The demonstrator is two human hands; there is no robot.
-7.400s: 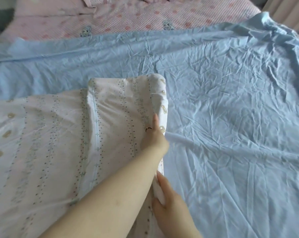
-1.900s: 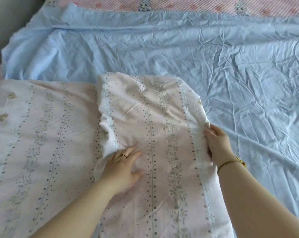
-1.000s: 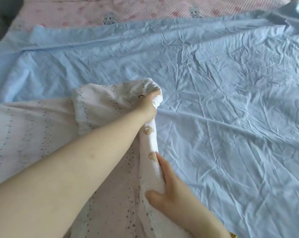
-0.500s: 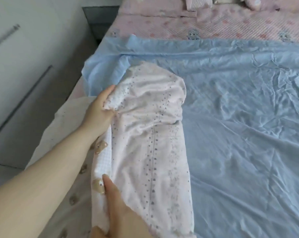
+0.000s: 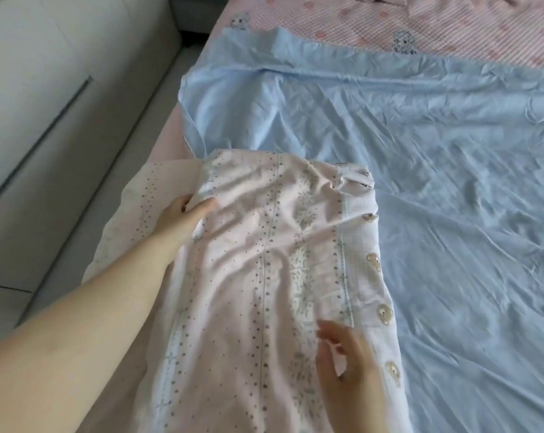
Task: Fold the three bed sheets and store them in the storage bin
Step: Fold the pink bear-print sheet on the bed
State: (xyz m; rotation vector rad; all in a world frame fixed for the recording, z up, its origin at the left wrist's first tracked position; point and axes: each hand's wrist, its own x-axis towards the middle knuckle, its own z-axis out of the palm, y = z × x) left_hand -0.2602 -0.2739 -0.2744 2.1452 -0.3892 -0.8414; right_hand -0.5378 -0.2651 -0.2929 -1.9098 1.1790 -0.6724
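Observation:
A pale pink sheet (image 5: 264,276) printed with dotted stripes and small bears lies folded into a long band on the left part of the bed. My left hand (image 5: 183,217) grips its upper left edge, thumb on top of the cloth. Blurred by motion, my right hand (image 5: 349,357) hovers or rests with spread fingers on the band's lower right part. Under the pink sheet a wrinkled light blue sheet (image 5: 436,182) is spread flat across the bed. No third sheet and no storage bin are in view.
A pink bedcover with red dots and bear prints (image 5: 420,23) covers the far end of the bed. A white wardrobe with a long dark handle slot (image 5: 45,104) stands close along the bed's left side.
The narrow folded band has been laid over wider and flatter. My left hand still grips its left edge; my right hand let go of the near edge and moved onto the top.

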